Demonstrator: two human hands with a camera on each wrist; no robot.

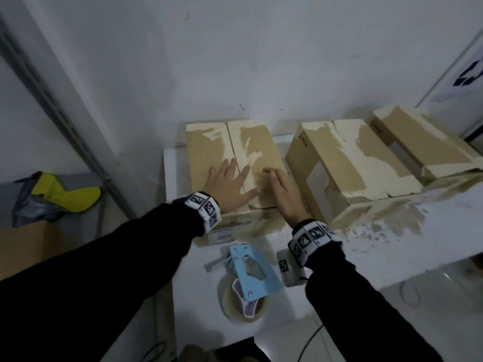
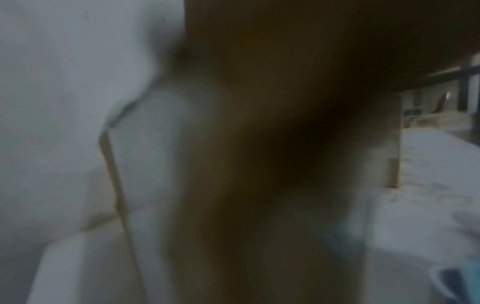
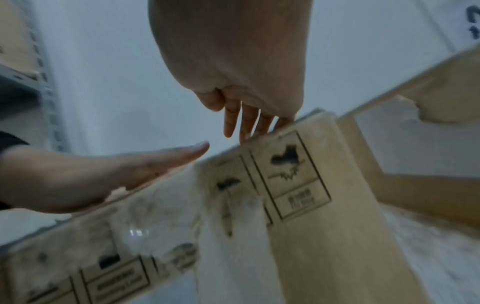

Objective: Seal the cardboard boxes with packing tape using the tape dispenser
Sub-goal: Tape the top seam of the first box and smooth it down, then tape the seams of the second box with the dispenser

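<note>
A worn cardboard box (image 1: 209,150) with two closed top flaps stands on the white table (image 1: 392,239). My left hand (image 1: 230,184) lies flat with spread fingers across the seam between the flaps. My right hand (image 1: 282,192) rests with straight fingers on the right flap. The right wrist view shows my right hand (image 3: 249,115) with its fingertips at the box's top edge (image 3: 298,164) and my left hand (image 3: 116,174) flat on top. A light blue tape dispenser (image 1: 251,270) with a roll of clear tape (image 1: 230,304) lies on the table in front of the box, untouched. The left wrist view is a dark blur.
Two more torn cardboard boxes (image 1: 352,163) (image 1: 423,142) stand to the right on the table. A white wall is close behind. A grey metal shelf upright (image 1: 65,121) and a yellow and grey bag (image 1: 57,197) are at the left. Cables (image 1: 311,338) lie below.
</note>
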